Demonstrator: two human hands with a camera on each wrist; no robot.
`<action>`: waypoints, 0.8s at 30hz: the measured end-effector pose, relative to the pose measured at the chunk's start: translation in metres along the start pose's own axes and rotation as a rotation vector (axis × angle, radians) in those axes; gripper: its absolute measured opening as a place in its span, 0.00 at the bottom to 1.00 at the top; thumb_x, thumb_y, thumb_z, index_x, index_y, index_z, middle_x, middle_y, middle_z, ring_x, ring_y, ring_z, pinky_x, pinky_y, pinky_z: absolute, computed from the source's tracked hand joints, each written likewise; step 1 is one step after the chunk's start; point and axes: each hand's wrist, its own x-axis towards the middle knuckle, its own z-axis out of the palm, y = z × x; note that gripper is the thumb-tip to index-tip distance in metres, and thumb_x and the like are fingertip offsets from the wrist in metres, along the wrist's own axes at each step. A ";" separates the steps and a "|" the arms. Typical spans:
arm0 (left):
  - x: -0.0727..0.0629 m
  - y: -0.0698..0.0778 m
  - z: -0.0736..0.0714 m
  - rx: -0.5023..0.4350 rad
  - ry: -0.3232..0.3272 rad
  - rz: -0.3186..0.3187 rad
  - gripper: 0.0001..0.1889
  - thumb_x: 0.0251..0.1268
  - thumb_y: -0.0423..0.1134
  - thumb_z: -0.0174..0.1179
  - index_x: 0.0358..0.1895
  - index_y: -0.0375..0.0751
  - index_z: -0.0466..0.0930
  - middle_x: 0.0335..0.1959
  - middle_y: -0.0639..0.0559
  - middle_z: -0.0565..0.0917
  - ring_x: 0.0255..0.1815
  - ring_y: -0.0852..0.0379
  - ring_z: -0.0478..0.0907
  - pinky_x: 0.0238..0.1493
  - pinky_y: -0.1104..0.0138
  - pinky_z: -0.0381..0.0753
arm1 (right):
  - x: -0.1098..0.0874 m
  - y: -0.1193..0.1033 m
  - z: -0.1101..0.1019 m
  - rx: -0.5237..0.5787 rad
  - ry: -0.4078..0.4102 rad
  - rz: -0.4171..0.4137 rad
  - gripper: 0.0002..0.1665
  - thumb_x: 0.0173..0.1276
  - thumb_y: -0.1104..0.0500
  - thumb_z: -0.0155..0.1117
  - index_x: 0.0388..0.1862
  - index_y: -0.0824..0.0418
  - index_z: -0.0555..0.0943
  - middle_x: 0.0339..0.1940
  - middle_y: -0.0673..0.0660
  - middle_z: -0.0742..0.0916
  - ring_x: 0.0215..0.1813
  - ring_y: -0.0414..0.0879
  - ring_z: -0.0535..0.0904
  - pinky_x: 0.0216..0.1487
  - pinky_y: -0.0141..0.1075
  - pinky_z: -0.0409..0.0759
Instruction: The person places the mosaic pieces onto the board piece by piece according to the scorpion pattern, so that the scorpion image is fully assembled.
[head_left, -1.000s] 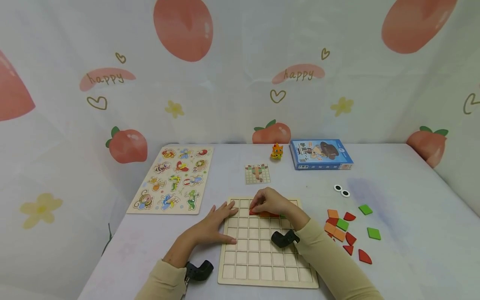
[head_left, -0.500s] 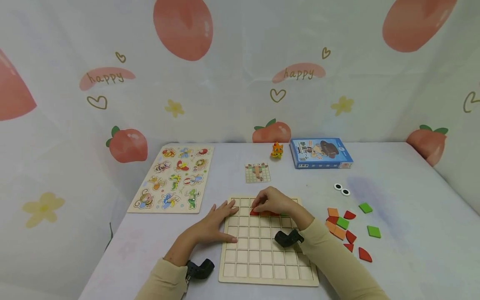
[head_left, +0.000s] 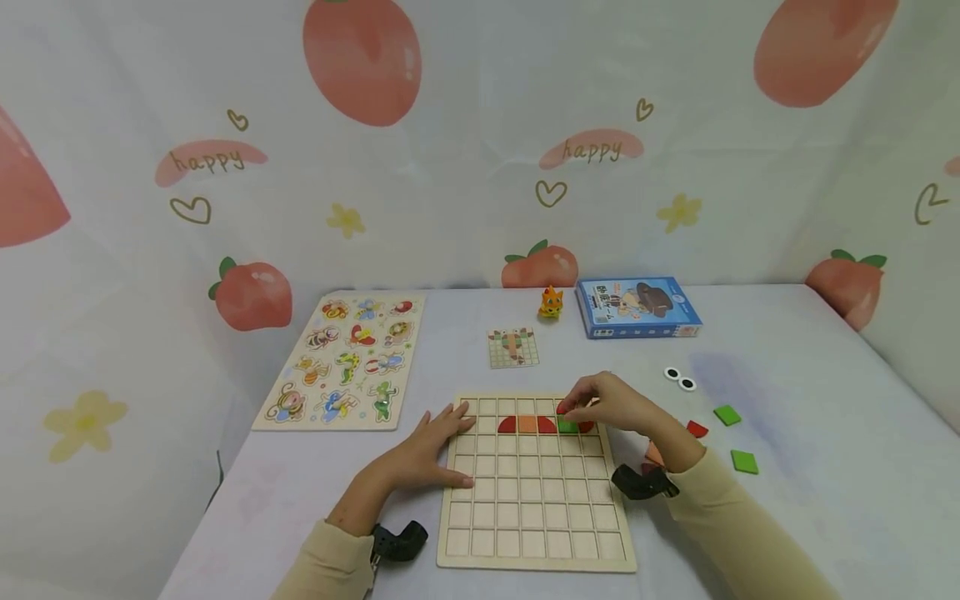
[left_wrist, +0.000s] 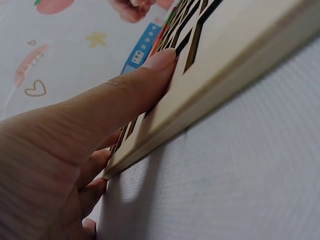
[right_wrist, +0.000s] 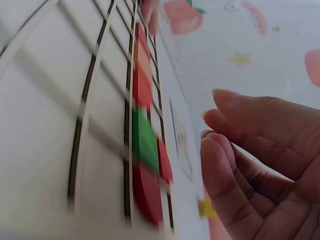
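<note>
A pale wooden grid board (head_left: pixel 532 518) lies on the table. My left hand (head_left: pixel 426 450) rests with spread fingers along its left edge; in the left wrist view, the thumb (left_wrist: pixel 135 82) lies on the frame. One row near the top holds a red quarter-round tile (head_left: pixel 507 425), an orange square tile (head_left: pixel 527 424), another red tile (head_left: pixel 546 426), a green square tile (head_left: pixel 567 426) and a red tile at the right. A further red tile (right_wrist: pixel 165 162) sits just above the green one. My right hand (right_wrist: pixel 265 160) hovers beside these, fingers loosely bent around nothing.
Loose red and green tiles (head_left: pixel 744 462) lie right of the board, some hidden by the right forearm. Two round eye pieces (head_left: pixel 679 379) lie farther back. Behind the board are a pattern card (head_left: pixel 513 348), a small orange figure (head_left: pixel 551 303) and a blue box (head_left: pixel 637 308); an insect puzzle (head_left: pixel 341 358) lies left.
My right hand has let go of the red tile at the row's left end and moved right, uncovering the row and covering some loose tiles. The left hand has stayed put.
</note>
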 end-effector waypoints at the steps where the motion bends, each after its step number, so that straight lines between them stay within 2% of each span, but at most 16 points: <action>1: 0.000 0.000 0.000 0.000 0.000 0.000 0.46 0.46 0.55 0.70 0.70 0.44 0.60 0.76 0.49 0.49 0.77 0.47 0.39 0.75 0.46 0.32 | -0.004 0.002 -0.004 -0.013 0.009 0.008 0.09 0.61 0.58 0.66 0.37 0.63 0.85 0.35 0.54 0.86 0.37 0.41 0.78 0.40 0.33 0.80; 6: 0.000 0.000 0.000 -0.003 0.007 0.005 0.47 0.46 0.55 0.70 0.70 0.44 0.60 0.76 0.49 0.49 0.77 0.47 0.40 0.74 0.46 0.32 | -0.027 0.012 -0.022 -0.065 0.073 0.062 0.11 0.60 0.56 0.67 0.38 0.61 0.85 0.35 0.53 0.85 0.37 0.42 0.76 0.40 0.33 0.78; 14: 0.001 -0.003 0.002 -0.006 0.004 0.007 0.46 0.46 0.56 0.70 0.70 0.47 0.60 0.76 0.50 0.49 0.77 0.47 0.40 0.75 0.46 0.32 | -0.069 0.026 -0.045 -0.091 0.140 0.138 0.15 0.60 0.55 0.67 0.42 0.64 0.84 0.32 0.53 0.84 0.33 0.39 0.76 0.31 0.30 0.79; 19: 0.000 -0.004 0.002 -0.001 0.009 0.003 0.46 0.46 0.56 0.70 0.70 0.47 0.60 0.76 0.51 0.50 0.77 0.47 0.40 0.75 0.46 0.32 | -0.089 0.031 -0.053 -0.087 0.148 0.201 0.18 0.60 0.55 0.66 0.44 0.66 0.83 0.35 0.55 0.84 0.36 0.42 0.77 0.33 0.31 0.81; 24: 0.000 -0.003 0.001 -0.002 0.006 0.004 0.46 0.46 0.56 0.70 0.70 0.47 0.60 0.76 0.50 0.49 0.77 0.47 0.40 0.75 0.46 0.32 | -0.110 0.034 -0.055 -0.130 0.176 0.244 0.19 0.60 0.54 0.66 0.45 0.65 0.83 0.38 0.55 0.85 0.37 0.42 0.76 0.34 0.29 0.80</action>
